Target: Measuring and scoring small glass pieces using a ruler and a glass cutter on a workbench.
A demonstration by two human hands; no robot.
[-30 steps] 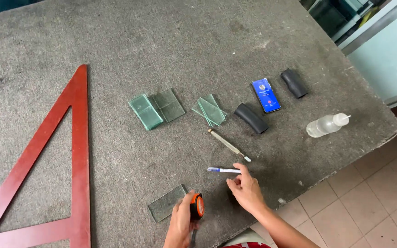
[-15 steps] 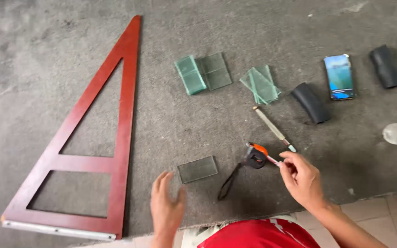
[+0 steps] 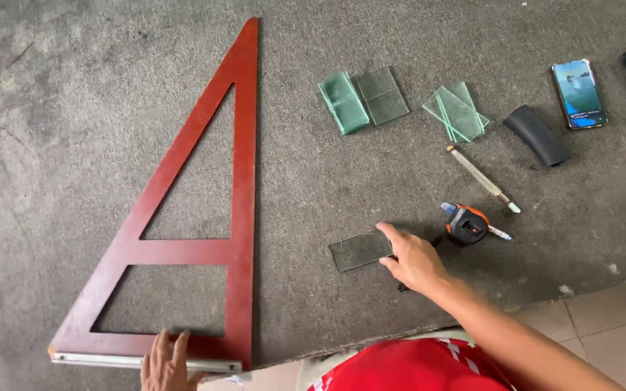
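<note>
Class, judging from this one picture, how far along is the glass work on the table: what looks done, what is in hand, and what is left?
Looks done: cut glass pieces and lie stacked at the back. In hand: the right hand touches a single glass pane, while the left hand rests on the red triangular square at its base. Left: the glass cutter and tape measure lie unheld, and the pane looks uncut.

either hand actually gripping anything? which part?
Nothing gripped. Left hand rests flat on the red triangle frame's base edge; right hand's fingertips touch the small glass piece's right end.

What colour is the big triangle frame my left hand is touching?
Dark red, with a pale metal strip along its base; the triangle shows clearly in the head view.
</note>
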